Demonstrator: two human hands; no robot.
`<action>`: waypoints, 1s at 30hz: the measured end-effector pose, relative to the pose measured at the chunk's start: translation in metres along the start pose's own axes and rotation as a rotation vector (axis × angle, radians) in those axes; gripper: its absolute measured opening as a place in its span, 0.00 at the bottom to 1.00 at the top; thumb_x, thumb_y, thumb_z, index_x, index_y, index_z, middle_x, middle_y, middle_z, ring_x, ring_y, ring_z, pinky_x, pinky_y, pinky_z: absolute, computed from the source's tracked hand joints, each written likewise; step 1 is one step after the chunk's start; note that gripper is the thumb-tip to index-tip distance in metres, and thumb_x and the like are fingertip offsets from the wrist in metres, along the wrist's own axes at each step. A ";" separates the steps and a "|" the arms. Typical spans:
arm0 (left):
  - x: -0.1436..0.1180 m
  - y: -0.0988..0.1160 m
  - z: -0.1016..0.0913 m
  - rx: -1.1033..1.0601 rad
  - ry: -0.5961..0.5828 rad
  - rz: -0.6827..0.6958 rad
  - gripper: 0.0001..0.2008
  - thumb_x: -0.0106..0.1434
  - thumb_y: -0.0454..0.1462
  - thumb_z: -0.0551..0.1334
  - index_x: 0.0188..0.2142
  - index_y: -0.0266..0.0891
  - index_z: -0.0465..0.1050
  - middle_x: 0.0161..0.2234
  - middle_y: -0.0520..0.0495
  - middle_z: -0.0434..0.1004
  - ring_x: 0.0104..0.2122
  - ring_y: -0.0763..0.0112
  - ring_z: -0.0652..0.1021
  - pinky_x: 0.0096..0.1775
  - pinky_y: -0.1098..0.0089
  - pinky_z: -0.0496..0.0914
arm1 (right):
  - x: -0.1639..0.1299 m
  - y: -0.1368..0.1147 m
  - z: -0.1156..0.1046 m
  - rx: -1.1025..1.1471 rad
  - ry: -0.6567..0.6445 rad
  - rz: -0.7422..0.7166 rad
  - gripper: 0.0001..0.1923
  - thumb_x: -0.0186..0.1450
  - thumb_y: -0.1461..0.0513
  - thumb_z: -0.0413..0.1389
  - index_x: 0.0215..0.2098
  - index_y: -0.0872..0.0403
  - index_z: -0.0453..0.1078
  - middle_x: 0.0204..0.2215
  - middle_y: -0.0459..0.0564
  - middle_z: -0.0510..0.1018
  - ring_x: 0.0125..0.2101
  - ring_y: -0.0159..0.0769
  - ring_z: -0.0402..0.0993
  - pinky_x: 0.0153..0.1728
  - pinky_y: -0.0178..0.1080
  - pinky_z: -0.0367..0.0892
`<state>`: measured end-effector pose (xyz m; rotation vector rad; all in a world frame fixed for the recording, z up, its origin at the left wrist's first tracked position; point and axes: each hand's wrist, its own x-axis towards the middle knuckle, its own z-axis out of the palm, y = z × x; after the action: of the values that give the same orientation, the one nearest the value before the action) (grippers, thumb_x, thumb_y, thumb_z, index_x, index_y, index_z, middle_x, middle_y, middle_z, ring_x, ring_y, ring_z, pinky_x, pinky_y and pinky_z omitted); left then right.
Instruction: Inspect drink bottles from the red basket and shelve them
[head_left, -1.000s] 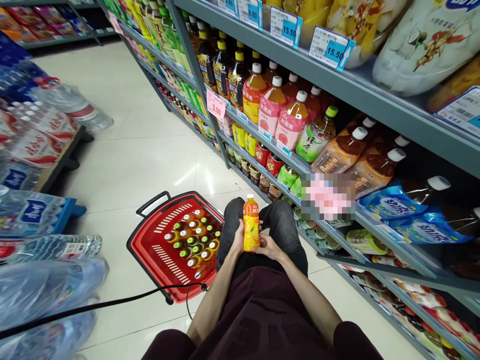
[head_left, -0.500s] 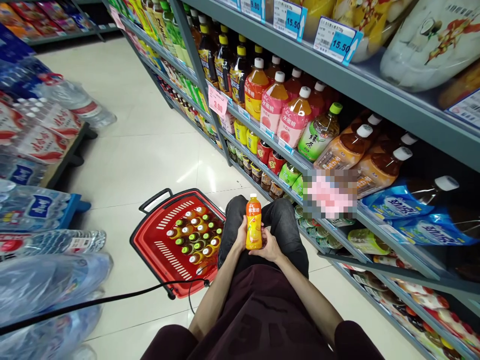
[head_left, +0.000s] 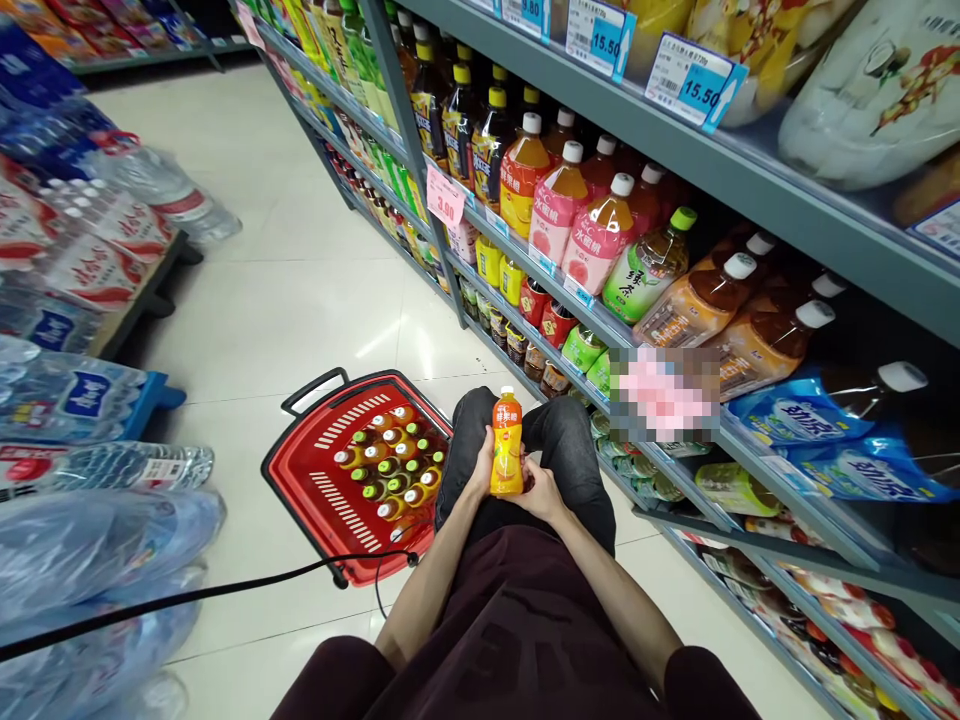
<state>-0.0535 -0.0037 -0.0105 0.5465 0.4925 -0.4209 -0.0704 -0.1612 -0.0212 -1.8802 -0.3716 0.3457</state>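
Observation:
An orange juice drink bottle (head_left: 507, 445) with a white cap and an orange-and-yellow label stands upright between my two hands, above my lap. My left hand (head_left: 481, 468) wraps its left side. Against its lower right side, my right hand (head_left: 541, 490) closes with bent fingers. To the left of my legs, a red shopping basket (head_left: 300, 470) with a black rim holds several bottles (head_left: 390, 465), upright in rows, with green or white caps.
A grey shelf rack (head_left: 420, 150) rises ahead and to the right, stocked with large tea bottles (head_left: 596, 245) and smaller drinks below. Wrapped water packs (head_left: 82, 400) stack on the left. A black cord (head_left: 225, 597) crosses the lower left. Pale tiles (head_left: 300, 290) cover the floor.
The view has shifted slightly, so the shelves sit a little further right. Both hands stay on the bottle, which is nearly in the same place.

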 end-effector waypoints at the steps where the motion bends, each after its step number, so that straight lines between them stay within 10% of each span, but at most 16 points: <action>1: 0.000 0.000 0.000 -0.006 -0.007 -0.005 0.43 0.63 0.70 0.53 0.45 0.31 0.78 0.32 0.34 0.80 0.33 0.53 0.82 0.36 0.57 0.79 | 0.000 -0.001 0.000 -0.001 -0.003 0.004 0.27 0.49 0.45 0.72 0.27 0.49 0.61 0.21 0.40 0.71 0.21 0.32 0.66 0.23 0.35 0.60; 22: 0.004 -0.001 -0.002 -0.028 -0.005 0.037 0.39 0.64 0.68 0.55 0.37 0.32 0.79 0.30 0.36 0.80 0.31 0.55 0.82 0.35 0.60 0.79 | 0.000 -0.007 -0.003 -0.004 -0.029 0.029 0.25 0.50 0.47 0.72 0.29 0.49 0.64 0.22 0.42 0.74 0.22 0.33 0.68 0.22 0.34 0.62; 30: 0.004 -0.001 -0.007 -0.057 0.069 0.084 0.38 0.66 0.66 0.55 0.44 0.31 0.78 0.31 0.36 0.81 0.32 0.54 0.83 0.36 0.60 0.78 | 0.001 -0.004 0.002 0.127 -0.050 0.028 0.33 0.51 0.51 0.73 0.48 0.48 0.63 0.41 0.50 0.82 0.36 0.42 0.81 0.36 0.41 0.76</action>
<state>-0.0529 -0.0012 -0.0184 0.5259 0.5440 -0.3077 -0.0709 -0.1574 -0.0182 -1.7565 -0.3498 0.4262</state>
